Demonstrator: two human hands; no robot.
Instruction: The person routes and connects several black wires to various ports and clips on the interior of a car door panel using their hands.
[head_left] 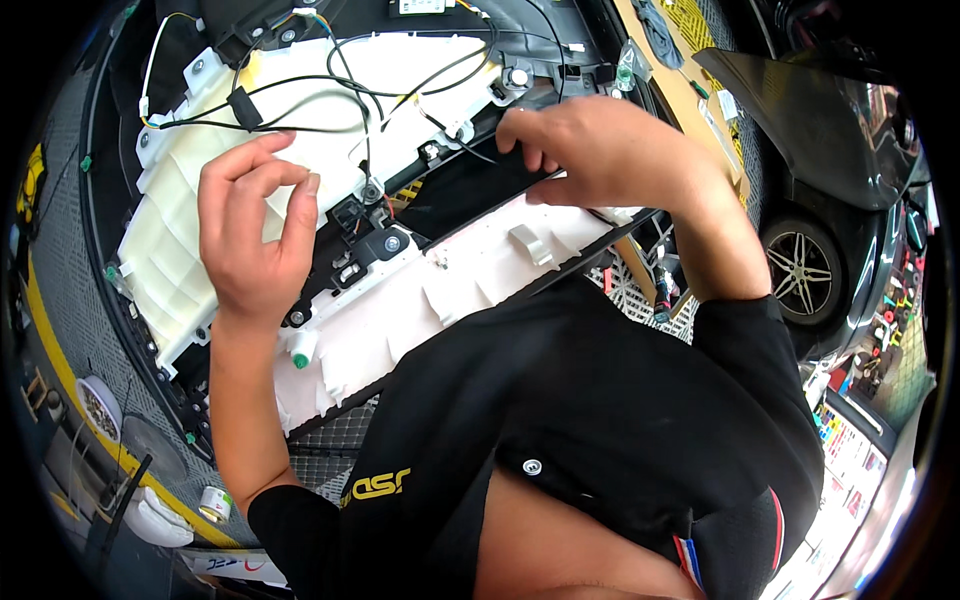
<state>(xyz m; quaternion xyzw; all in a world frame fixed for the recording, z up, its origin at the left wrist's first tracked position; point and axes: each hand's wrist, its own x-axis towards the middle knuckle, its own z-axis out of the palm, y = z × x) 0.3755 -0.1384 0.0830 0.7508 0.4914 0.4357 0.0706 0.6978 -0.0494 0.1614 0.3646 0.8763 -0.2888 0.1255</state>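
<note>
A large car door trim panel lies before me, with a cream-white plastic backing [165, 260] and a pale inner strip [470, 275] along its near side. My left hand [250, 225] is over the left part of the backing, its thumb and index fingertips close together; whatever may be between them is hidden. Just beyond those fingers, a black wiring harness [310, 79] loops across the backing. My right hand [600, 145] hovers over the panel's right part, fingers bent and thumb apart, with nothing visible in it. Between the hands sits a black latch-like part [385, 245] with screws.
A cardboard-coloured bench edge [675, 75] runs at the far right, bearing a dark cloth [657, 35] and a clear bottle [626, 70]. Beyond it stands a dark car with a spoked wheel [800, 270]. A white bowl of small parts [100, 408] is at the lower left.
</note>
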